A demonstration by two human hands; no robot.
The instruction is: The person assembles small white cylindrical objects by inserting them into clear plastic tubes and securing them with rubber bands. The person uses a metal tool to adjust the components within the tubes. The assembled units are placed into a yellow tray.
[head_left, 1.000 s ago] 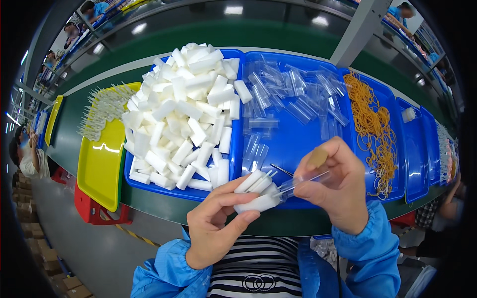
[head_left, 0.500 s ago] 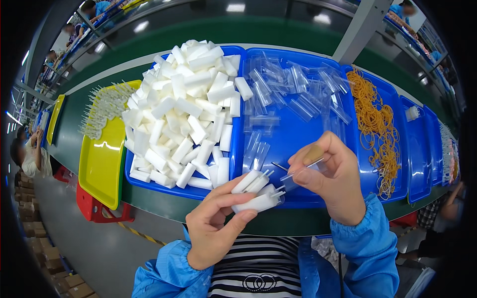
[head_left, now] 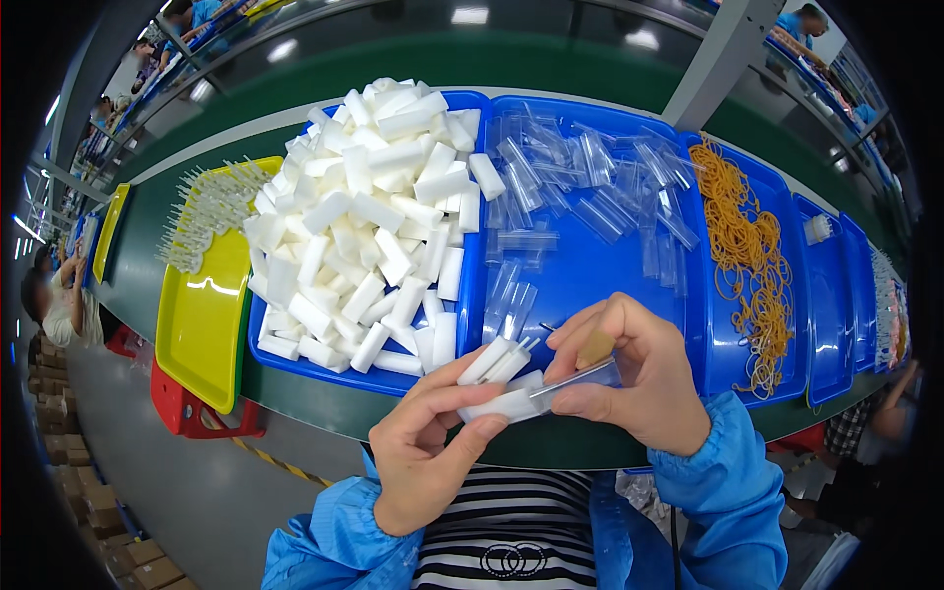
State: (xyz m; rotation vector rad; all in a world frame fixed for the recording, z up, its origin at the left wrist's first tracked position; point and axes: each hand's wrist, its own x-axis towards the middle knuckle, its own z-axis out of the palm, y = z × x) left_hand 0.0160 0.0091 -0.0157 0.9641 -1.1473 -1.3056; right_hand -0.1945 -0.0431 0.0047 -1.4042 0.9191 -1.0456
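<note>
Far on the left a yellow tray point(head_left: 202, 315) sits on the green table point(head_left: 147, 231). A bunch of small clear pieces point(head_left: 208, 204) lies at its top end. Below it, a red box point(head_left: 192, 408) peeks out from under the table.

Next comes a blue tray point(head_left: 470, 295) piled high with white foam blocks point(head_left: 369, 211). The pile nearly fills it.

In front of that tray, near the person's chest, is the left hand point(head_left: 423, 457). Its fingers are closed around a small bundle of white foam blocks point(head_left: 500, 382), with the thumb pressed under it. The bundle sticks out to the right, toward the other hand.

The right hand point(head_left: 629, 379) is just beside it. Its fingers are pinched shut on a clear plastic tube point(head_left: 580, 374). One end of the tube touches the bundle. A small tan thing shows between the fingers, but what it is cannot be told.

Behind the hands is a second blue tray point(head_left: 590, 270) with many clear tubes point(head_left: 580, 177) scattered in it.

Further right, another blue tray point(head_left: 713, 324) holds a heap of yellow rubber bands point(head_left: 747, 246). More blue trays point(head_left: 831, 295) follow at the far right.
</note>
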